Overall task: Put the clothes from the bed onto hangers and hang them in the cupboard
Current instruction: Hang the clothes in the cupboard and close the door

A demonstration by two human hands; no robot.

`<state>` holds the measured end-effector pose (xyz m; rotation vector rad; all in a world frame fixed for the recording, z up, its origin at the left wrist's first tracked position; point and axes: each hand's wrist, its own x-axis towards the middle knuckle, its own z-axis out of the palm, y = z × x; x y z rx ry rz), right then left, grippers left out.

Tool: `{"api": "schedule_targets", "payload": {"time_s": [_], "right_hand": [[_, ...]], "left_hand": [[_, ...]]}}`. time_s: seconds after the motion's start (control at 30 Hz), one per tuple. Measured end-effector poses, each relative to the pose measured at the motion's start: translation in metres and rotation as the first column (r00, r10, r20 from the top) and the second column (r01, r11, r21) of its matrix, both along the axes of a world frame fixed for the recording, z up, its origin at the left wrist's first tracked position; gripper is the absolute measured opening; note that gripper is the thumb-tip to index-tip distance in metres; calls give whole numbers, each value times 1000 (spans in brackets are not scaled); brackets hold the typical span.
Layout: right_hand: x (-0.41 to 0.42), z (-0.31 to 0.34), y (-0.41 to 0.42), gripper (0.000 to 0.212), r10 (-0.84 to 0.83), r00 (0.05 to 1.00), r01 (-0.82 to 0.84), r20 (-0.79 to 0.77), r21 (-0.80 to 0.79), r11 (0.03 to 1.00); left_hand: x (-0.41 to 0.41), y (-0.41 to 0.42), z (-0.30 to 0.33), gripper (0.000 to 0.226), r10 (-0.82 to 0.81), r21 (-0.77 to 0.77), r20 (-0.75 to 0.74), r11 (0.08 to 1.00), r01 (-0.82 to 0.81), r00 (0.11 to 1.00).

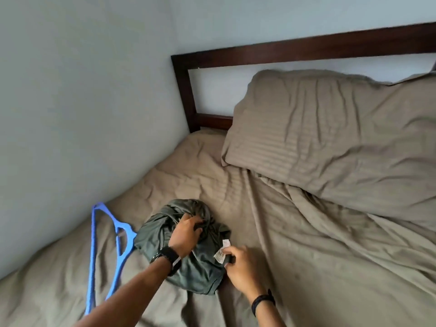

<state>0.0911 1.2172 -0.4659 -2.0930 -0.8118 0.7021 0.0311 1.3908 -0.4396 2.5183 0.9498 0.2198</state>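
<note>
- The right hand (pixel 238 265) pinches the edge of a crumpled green shirt (pixel 186 246) by its white tag (pixel 222 252).
- The left hand (pixel 186 233) grips the bunched cloth on top.
- Blue hangers (pixel 108 253) lie on the bed (pixel 306 267), just left of the left hand.
- A pillow (pixel 330 138) lies beyond the right hand.

A bedroom at home — no doubt about it.

There's the bed with its rumpled taupe striped sheet (pixel 295 232), a plump pillow in a matching taupe striped case (pixel 330 138) up against the dark brown wooden headboard frame (pixel 283 49), all tucked into a corner of plain pale grey-blue walls (pixel 82 90) — and a blue plastic clothes hanger (pixel 122 234) lies on the sheet beside a crumpled dark green garment (pixel 165 232).
</note>
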Motion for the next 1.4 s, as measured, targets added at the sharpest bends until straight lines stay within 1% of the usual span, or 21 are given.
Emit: {"api": "schedule_targets", "payload": {"time_s": [0.1, 0.2, 0.27, 0.3, 0.37, 0.4, 0.47, 0.57, 0.67, 0.73, 0.77, 0.8, 0.87, 0.93, 1.0, 1.1, 1.17, 1.2, 1.23, 1.3, 1.4], "right_hand": [[-8, -3, 6, 44, -96, 995, 95, -41, -27, 995], [-25, 8, 8, 30, -244, 956, 233, -164, -84, 969], [-34, 21, 11, 23, -296, 914, 281, -279, -93, 955], [-38, 25, 16, 29, -297, 905, 280, -306, -98, 955], [-51, 29, 29, 40, -337, 892, 330, -301, -76, 941], [-56, 28, 34, 39, -379, 877, 386, -295, -38, 922], [-65, 20, 37, 31, -451, 828, 492, -334, 46, 869], [-74, 25, 24, 29, -454, 798, 536, -396, 122, 836], [-73, 32, 9, 36, -380, 864, 449, -331, 166, 878], [-73, 37, 6, 38, -356, 883, 416, -305, 161, 895], [-72, 39, 5, 37, -350, 887, 408, -301, 157, 899], [-71, 42, 4, 37, -344, 890, 400, -299, 152, 904], [-69, 46, 1, 41, -332, 876, 401, -351, 145, 905], [-64, 45, 0, 48, -344, 850, 424, -398, 130, 896], [-60, 45, 0, 51, -347, 841, 427, -415, 114, 897], [-64, 49, 2, 54, -299, 834, 397, -464, 126, 909], [-68, 50, 2, 54, -298, 829, 404, -473, 139, 904], [-68, 49, 0, 54, -310, 830, 417, -464, 147, 897], [-67, 46, -1, 54, -328, 830, 432, -452, 146, 890], [-66, 42, -6, 54, -352, 824, 451, -445, 139, 881], [-62, 39, -16, 55, -336, 826, 438, -452, 142, 888]], "left_hand": [[-3, -1, -4, 22, -3, -19, 99, 1000, 4, 995], [-23, -8, 0, 32, -91, -6, 225, 995, 95, 970], [-32, -17, 1, 43, -227, 49, 230, 974, 222, 946], [-34, -22, 2, 47, -287, 52, 219, 958, 283, 933], [-38, -25, 0, 48, -385, 22, 206, 921, 389, 900], [-38, -25, -3, 46, -428, 15, 194, 901, 433, 883], [-37, -23, -6, 47, -496, 19, 154, 866, 500, 854], [-27, -10, 1, 62, -563, 52, 38, 826, 561, 826], [-6, -9, 19, 75, -584, 260, -244, 730, 632, 774], [4, -13, 33, 64, -569, 388, -289, 665, 638, 769], [5, -16, 39, 52, -566, 400, -251, 678, 616, 785], [3, -18, 43, 38, -558, 364, -165, 732, 576, 813], [-15, -26, 42, 16, -500, 178, 86, 859, 481, 862], [-41, -33, 24, 15, -419, 82, 245, 908, 411, 874], [-69, -37, 0, 28, -385, 87, 198, 923, 375, 901], [-92, -37, -33, 73, -416, 141, 17, 901, 410, 909], [-94, -35, -48, 88, -441, 125, -18, 890, 440, 897], [-92, -34, -52, 84, -456, 105, -29, 884, 456, 890], [-91, -33, -51, 71, -463, 98, -17, 881, 462, 886], [-87, -32, -47, 37, -463, 90, 99, 886, 455, 881], [-75, -30, -23, 18, -397, 7, 262, 912, 410, 880]]}}
